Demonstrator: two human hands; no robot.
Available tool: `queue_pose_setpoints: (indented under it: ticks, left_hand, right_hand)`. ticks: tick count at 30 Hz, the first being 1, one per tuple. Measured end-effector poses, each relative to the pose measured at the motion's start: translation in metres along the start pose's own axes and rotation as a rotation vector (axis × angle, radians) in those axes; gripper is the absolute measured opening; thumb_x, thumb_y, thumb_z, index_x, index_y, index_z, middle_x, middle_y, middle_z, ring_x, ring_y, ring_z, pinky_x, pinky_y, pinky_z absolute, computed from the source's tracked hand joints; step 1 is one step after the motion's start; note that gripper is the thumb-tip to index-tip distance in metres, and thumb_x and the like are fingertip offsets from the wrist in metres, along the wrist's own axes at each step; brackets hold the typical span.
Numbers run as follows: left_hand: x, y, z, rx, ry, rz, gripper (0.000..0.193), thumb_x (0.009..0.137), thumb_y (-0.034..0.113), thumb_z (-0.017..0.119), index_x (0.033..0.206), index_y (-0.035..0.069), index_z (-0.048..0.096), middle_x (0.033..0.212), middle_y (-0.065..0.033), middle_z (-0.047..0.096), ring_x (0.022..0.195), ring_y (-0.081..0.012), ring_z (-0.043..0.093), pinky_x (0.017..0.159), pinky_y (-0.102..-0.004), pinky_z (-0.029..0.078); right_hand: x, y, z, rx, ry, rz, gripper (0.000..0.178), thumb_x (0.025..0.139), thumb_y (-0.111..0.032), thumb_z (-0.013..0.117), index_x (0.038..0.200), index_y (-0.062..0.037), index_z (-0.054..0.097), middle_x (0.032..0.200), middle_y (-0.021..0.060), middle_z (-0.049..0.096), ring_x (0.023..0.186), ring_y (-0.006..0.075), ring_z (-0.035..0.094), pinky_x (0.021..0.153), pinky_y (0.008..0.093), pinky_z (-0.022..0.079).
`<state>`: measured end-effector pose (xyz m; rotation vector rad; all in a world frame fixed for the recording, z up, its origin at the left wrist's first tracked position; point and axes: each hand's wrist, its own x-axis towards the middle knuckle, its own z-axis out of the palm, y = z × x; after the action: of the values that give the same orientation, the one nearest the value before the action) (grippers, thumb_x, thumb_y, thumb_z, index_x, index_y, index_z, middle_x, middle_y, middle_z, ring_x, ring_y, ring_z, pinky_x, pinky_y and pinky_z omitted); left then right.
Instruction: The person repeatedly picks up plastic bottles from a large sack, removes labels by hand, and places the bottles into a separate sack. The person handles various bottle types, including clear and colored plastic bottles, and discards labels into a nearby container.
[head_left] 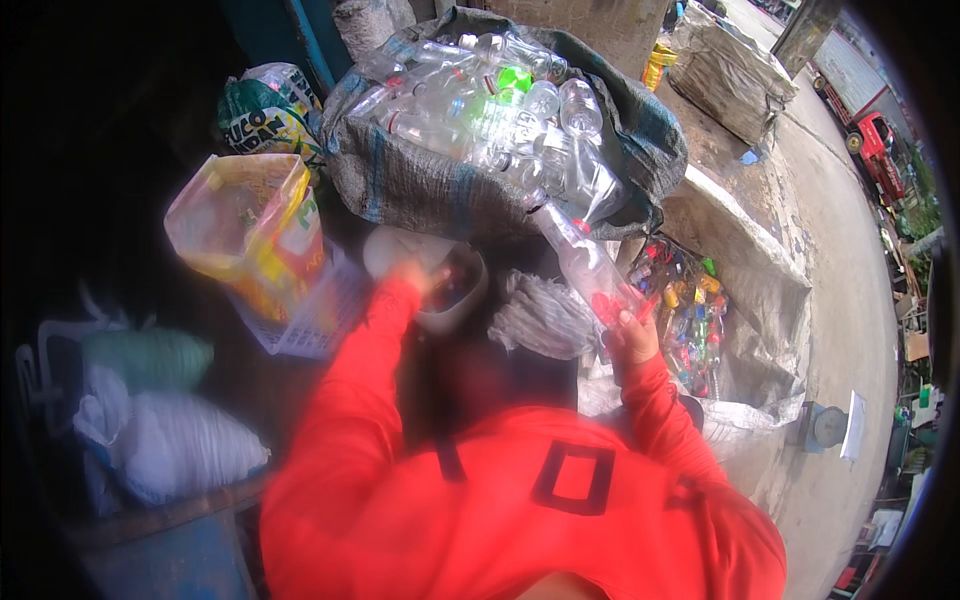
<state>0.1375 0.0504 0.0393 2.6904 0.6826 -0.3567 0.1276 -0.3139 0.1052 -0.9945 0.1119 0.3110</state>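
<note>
My right hand point(633, 338) is closed round one end of a clear plastic bottle point(583, 258) with red on it. The bottle tilts up and left, its neck toward a big grey woven sack point(400, 190) heaped with clear plastic bottles point(470, 105). My left hand point(412, 277) is over a white tub point(447, 315), partly inside its rim. Motion smears its fingers, and whatever they may hold does not show. Something dark and reddish lies in the tub, too blurred to name.
Left of the tub, a yellow-and-pink printed sack point(285, 265) stands in a pale plastic crate point(318, 312). At right, a white woven sack point(755, 350) holds coloured bottles point(695, 320). A crumpled grey plastic bag point(545, 315) lies between. Filled bags point(185, 445) sit lower left.
</note>
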Motion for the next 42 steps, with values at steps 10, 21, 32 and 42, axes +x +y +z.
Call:
queue_pose_setpoints:
  ticks: [10, 21, 32, 42]
  left_hand:
    - [0.11, -0.067, -0.031, -1.453, 0.41, -0.172, 0.054, 0.077, 0.03, 0.069, 0.116, -0.003, 0.05, 0.113, -0.0127, 0.058, 0.097, -0.0233, 0.055, 0.084, -0.0346, 0.042]
    - [0.0, -0.065, -0.216, -1.691, 0.5, 0.222, 0.052, 0.082, 0.014, 0.061, 0.128, 0.006, 0.04, 0.12, -0.0118, 0.048, 0.103, -0.0251, 0.051, 0.085, -0.0403, 0.043]
    - [0.083, -0.046, -0.326, -1.553, 0.277, -0.004, 0.047, 0.089, 0.035, 0.043, 0.124, 0.003, 0.048, 0.123, -0.0129, 0.052, 0.111, -0.031, 0.051, 0.093, -0.0457, 0.041]
    - [0.031, -0.055, -0.3, -1.072, 0.564, -0.098, 0.044, 0.088, 0.031, 0.048, 0.118, -0.001, 0.051, 0.115, -0.0159, 0.056, 0.106, -0.0317, 0.054, 0.09, -0.0461, 0.043]
  right_hand:
    - [0.183, -0.129, 0.137, -0.849, 0.056, -0.647, 0.083, 0.061, -0.038, 0.083, 0.129, -0.0051, 0.047, 0.107, 0.0146, 0.062, 0.098, 0.0211, 0.059, 0.083, 0.0299, 0.047]
    - [0.121, -0.102, -0.016, -1.198, 0.397, -0.306, 0.062, 0.065, -0.056, 0.072, 0.096, -0.0028, 0.068, 0.083, 0.0129, 0.067, 0.078, 0.0223, 0.064, 0.075, 0.0316, 0.048]
    - [0.143, -0.097, 0.027, -0.84, 0.305, -0.289, 0.065, 0.065, -0.053, 0.074, 0.101, -0.0007, 0.064, 0.08, 0.0098, 0.066, 0.069, 0.0118, 0.06, 0.069, 0.0272, 0.048]
    - [0.118, -0.031, 0.054, -0.681, 0.252, -0.196, 0.034, 0.068, -0.035, 0.066, 0.088, -0.0078, 0.069, 0.08, 0.0156, 0.066, 0.078, 0.0298, 0.064, 0.073, 0.0371, 0.05]
